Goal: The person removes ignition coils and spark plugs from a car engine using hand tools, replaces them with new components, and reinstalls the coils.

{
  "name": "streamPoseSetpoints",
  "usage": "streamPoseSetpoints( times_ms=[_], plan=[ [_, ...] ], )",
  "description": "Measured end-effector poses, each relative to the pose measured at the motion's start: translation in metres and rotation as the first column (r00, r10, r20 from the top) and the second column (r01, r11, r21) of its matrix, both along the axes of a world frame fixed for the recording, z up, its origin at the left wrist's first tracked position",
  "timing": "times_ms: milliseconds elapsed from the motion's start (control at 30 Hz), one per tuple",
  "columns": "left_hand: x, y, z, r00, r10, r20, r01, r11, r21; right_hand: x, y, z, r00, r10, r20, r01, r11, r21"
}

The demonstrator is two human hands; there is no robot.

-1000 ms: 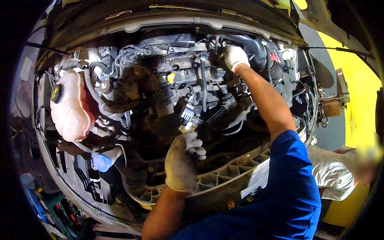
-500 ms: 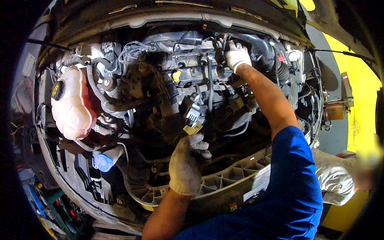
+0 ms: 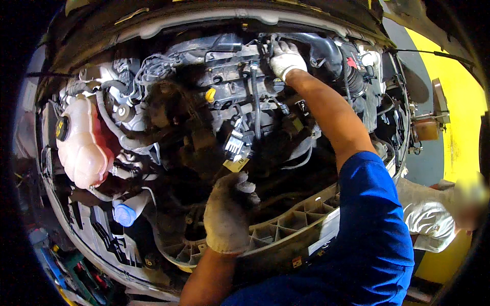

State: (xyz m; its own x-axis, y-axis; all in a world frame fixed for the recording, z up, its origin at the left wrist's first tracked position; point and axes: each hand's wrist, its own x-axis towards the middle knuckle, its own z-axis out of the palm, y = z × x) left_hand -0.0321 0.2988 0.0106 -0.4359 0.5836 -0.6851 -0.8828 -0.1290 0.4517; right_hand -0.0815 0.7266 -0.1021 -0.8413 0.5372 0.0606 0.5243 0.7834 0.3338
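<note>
My left hand [image 3: 227,214], in a soiled knit work glove, is over the front of the engine bay with its fingers curled. Just beyond its fingertips is a silver ribbed metal part [image 3: 237,145] with a yellowish tag [image 3: 236,163]; whether the fingers touch the tag cannot be told. What the left fingers hold, if anything, is hidden. My right arm stretches to the back of the engine [image 3: 237,76]. There my gloved right hand [image 3: 287,60] has its fingers bent down beside a black air duct [image 3: 326,50], among small dark fittings. Its fingertips are partly hidden.
A pinkish coolant tank [image 3: 84,145] and a blue-capped filler neck [image 3: 125,214] stand at left. The ribbed front crossmember [image 3: 286,224] runs before me. The raised hood's edge [image 3: 204,25] borders the back. At far right is another person's light sleeve [image 3: 429,224].
The view has shifted a little, so the engine and both hands appear farther left. My left fingers look slightly more curled; my right hand stays at the same spot on the engine.
</note>
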Motion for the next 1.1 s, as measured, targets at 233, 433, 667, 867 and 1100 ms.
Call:
streamPoseSetpoints(
  times_ms=[233,433,667,867,1100],
  plan=[
    [-0.001,-0.003,-0.006,1.000,-0.008,-0.005,0.008,1.000,-0.025,-0.015,0.011,-0.017,0.998,0.067,-0.009,-0.067,0.989,-0.134],
    [-0.003,0.001,-0.002,0.988,0.049,0.146,-0.046,0.999,-0.024,-0.011,0.014,-0.018,0.994,0.088,0.062,-0.082,0.992,-0.099],
    [-0.002,-0.004,-0.004,0.990,-0.095,-0.108,0.091,0.995,-0.040,-0.012,-0.004,0.006,0.979,0.108,0.173,-0.095,0.992,-0.085],
    [-0.002,-0.004,-0.001,0.994,-0.080,-0.075,0.080,0.997,-0.006,-0.004,0.005,-0.011,0.963,0.102,0.249,-0.098,0.995,-0.028],
    [-0.001,-0.003,-0.007,0.991,0.033,0.126,-0.037,0.999,0.032,0.019,-0.022,0.089,0.855,0.261,0.449,-0.235,0.965,-0.115]
  ],
)
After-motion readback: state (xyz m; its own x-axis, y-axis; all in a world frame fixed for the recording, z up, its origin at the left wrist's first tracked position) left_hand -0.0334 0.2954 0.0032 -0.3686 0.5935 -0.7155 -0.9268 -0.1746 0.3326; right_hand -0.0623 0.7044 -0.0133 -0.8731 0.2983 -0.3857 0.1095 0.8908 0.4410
